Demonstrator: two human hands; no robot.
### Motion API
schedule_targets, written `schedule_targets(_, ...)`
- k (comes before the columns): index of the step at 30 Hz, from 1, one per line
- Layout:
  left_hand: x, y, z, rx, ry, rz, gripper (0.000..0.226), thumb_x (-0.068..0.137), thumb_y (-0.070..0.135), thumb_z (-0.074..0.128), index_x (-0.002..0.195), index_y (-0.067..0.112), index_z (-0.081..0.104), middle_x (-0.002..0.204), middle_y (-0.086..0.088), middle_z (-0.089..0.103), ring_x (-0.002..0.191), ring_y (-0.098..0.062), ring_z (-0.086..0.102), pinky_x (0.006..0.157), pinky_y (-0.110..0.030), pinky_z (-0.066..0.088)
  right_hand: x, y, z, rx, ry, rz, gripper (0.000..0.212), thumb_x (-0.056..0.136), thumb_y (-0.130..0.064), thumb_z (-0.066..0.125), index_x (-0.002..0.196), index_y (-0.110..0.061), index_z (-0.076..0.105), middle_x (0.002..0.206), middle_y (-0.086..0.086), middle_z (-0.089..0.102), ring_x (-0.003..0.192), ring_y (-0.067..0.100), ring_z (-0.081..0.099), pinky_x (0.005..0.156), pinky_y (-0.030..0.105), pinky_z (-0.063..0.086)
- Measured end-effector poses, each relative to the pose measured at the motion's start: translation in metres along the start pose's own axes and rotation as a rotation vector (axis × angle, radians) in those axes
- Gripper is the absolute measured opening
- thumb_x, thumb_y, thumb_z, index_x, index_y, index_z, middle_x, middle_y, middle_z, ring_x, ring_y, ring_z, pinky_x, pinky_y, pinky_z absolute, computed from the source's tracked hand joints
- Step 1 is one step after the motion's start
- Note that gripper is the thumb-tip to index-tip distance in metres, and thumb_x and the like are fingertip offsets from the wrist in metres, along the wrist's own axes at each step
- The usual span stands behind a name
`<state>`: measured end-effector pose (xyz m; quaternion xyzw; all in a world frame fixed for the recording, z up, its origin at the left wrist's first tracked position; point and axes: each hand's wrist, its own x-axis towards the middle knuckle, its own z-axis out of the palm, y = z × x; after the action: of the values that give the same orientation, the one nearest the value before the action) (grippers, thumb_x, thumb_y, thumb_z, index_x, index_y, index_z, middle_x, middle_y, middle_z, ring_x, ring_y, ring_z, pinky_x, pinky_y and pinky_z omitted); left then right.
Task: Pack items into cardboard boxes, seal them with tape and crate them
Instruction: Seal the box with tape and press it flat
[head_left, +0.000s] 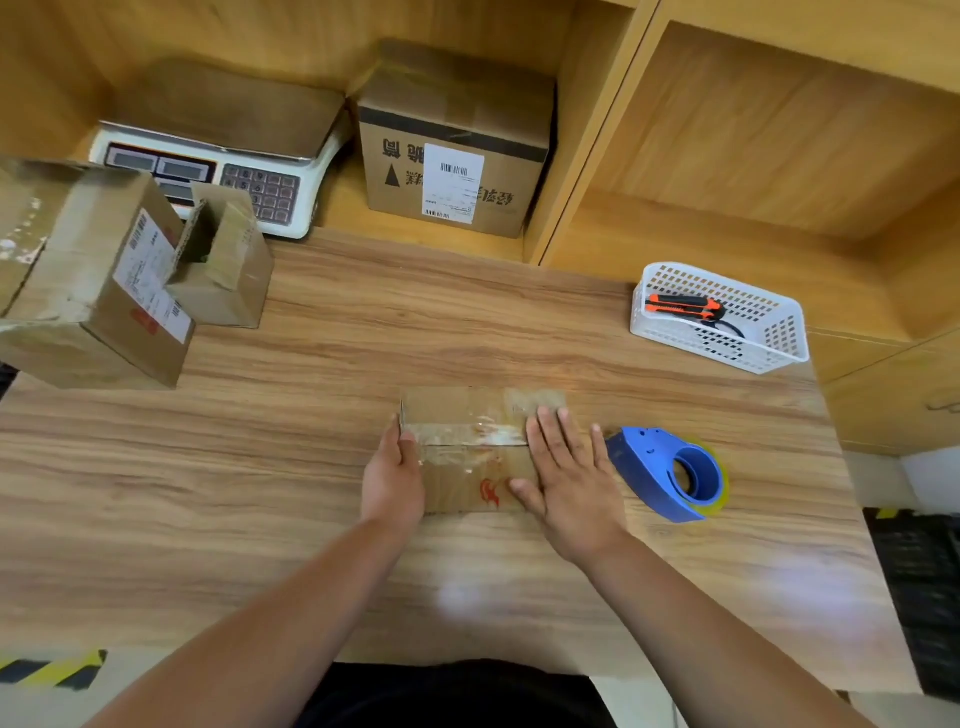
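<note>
**Both my hands on the small taped carton**

The pale wood-grain tabletop (260, 467) fills most of my view. At its far left stands a big worn brown cardboard box with a white shipping label (98, 312). In the shelf bay behind sits a brown cardboard box with a barcode label and dark print (452, 156), and to its left a white electronic weighing scale with a steel pan (218, 156). A smaller open-topped brown cardboard box (228, 270) rests just beside the big one, in front of the scale. Far right is a white perforated plastic basket (670, 338).

The low flat brown cardboard carton with clear tape along its seam and a red mark (462, 415) lies at the middle of the table, close in front of me. My right hand (566, 467) lies flat on its right part, fingers straight and slightly spread, pressing down. My left hand (392, 478) grips the carton's left end, thumb on top.

The blue plastic tape dispenser with its roll (654, 467) lies just right of my right hand. An orange-and-black utility knife (680, 305) lies in the basket.
</note>
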<state>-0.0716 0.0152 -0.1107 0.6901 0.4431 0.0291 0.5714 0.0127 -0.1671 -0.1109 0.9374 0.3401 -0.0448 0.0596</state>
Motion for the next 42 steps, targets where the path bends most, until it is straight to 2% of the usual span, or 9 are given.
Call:
schedule_targets(4, 0.003, 0.004, -0.001, 0.045, 0.000, 0.009, 0.035, 0.102, 0.023, 0.031, 0.130, 0.012, 0.049, 0.116, -0.013, 0.060, 0.098, -0.027, 0.054, 0.077, -0.029, 0.036, 0.003, -0.030, -0.013, 0.028, 0.038, 0.004, 0.077, 0.094, -0.064, 0.002, 0.145, -0.017, 0.035, 0.154, 0.018, 0.025, 0.144, 0.032, 0.016, 0.110, 0.053, 0.013)
schedule_targets(7, 0.005, 0.005, -0.002, 0.044, -0.042, 0.008, 0.033, 0.101, 0.028, 0.034, 0.128, 0.014, 0.047, 0.108, -0.007, 0.059, 0.100, -0.027, 0.056, 0.077, -0.030, 0.039, 0.004, -0.059, -0.015, 0.057, 0.056, -0.167, 0.067, 0.095, -0.062, 0.004, 0.145, -0.029, 0.033, 0.155, 0.019, 0.021, 0.144, 0.034, 0.013, 0.109, 0.054, 0.014)
schedule_targets(18, 0.003, 0.010, -0.005, 0.150, -0.110, -0.021, 0.054, 0.102, 0.037, 0.030, 0.149, 0.010, 0.023, 0.147, -0.016, 0.038, 0.135, -0.031, 0.035, 0.105, -0.033, 0.029, -0.009, -0.002, -0.005, -0.004, 0.048, -0.078, 0.061, 0.097, -0.059, 0.004, 0.138, -0.038, 0.044, 0.151, 0.018, 0.032, 0.142, 0.035, 0.018, 0.111, 0.052, 0.015)
schedule_targets(26, 0.003, 0.012, -0.005, 0.170, -0.098, -0.024, 0.055, 0.102, 0.038, 0.030, 0.147, 0.008, 0.025, 0.146, -0.017, 0.039, 0.133, -0.032, 0.037, 0.104, -0.035, 0.031, -0.021, 0.026, -0.005, 0.117, 0.177, 0.131, 0.061, 0.098, -0.058, 0.016, 0.129, -0.027, 0.059, 0.148, 0.019, 0.037, 0.136, 0.034, 0.030, 0.111, 0.046, 0.020)
schedule_targets(28, 0.003, 0.011, -0.005, 0.180, -0.094, -0.018, 0.054, 0.101, 0.038, 0.031, 0.145, 0.006, 0.031, 0.141, -0.018, 0.045, 0.129, -0.033, 0.041, 0.102, -0.036, 0.033, -0.016, 0.014, -0.009, 0.242, 0.177, 0.284, 0.062, 0.095, -0.057, 0.032, 0.139, -0.017, 0.047, 0.152, 0.017, 0.032, 0.133, 0.034, 0.037, 0.108, 0.043, 0.030)
schedule_targets(31, 0.004, 0.010, -0.007, 0.164, -0.092, -0.037, 0.057, 0.097, 0.046, 0.041, 0.140, 0.008, 0.037, 0.133, -0.014, 0.052, 0.122, -0.032, 0.048, 0.094, -0.036, 0.040, 0.001, -0.006, -0.018, 0.580, -0.044, 0.548, 0.095, 0.083, -0.067, 0.050, 0.151, -0.010, 0.015, 0.150, 0.011, 0.035, 0.133, 0.029, 0.040, 0.103, 0.040, 0.040)
schedule_targets(36, -0.002, 0.004, -0.003, 0.133, -0.132, -0.105, 0.065, 0.081, 0.052, 0.065, 0.129, 0.013, 0.047, 0.112, -0.003, 0.063, 0.093, -0.017, 0.059, 0.072, -0.027, 0.046, 0.016, -0.016, -0.021, 0.715, -0.104, 0.699, 0.066, 0.084, -0.063, 0.054, 0.115, -0.005, 0.050, 0.092, 0.005, 0.060, 0.097, 0.029, 0.061, 0.069, 0.032, 0.042)
schedule_targets(40, 0.000, 0.005, -0.002, 0.142, -0.112, -0.126, 0.059, 0.090, 0.048, 0.054, 0.129, 0.005, 0.047, 0.120, -0.013, 0.059, 0.106, -0.029, 0.055, 0.081, -0.031, 0.040, 0.016, -0.003, -0.016, 0.774, -0.044, 0.695, 0.039, 0.095, -0.047, 0.047, 0.074, -0.014, 0.049, 0.072, 0.003, 0.056, 0.081, 0.030, 0.058, 0.063, 0.033, 0.039)
schedule_targets(42, 0.000, 0.007, -0.002, 0.162, -0.104, -0.121, 0.055, 0.095, 0.045, 0.045, 0.129, 0.001, 0.045, 0.123, -0.018, 0.057, 0.112, -0.033, 0.053, 0.086, -0.033, 0.040, 0.017, 0.000, -0.017, 0.825, -0.037, 0.698, 0.037, 0.098, -0.044, 0.043, 0.078, -0.016, 0.058, 0.075, 0.004, 0.060, 0.080, 0.027, 0.057, 0.068, 0.034, 0.042)
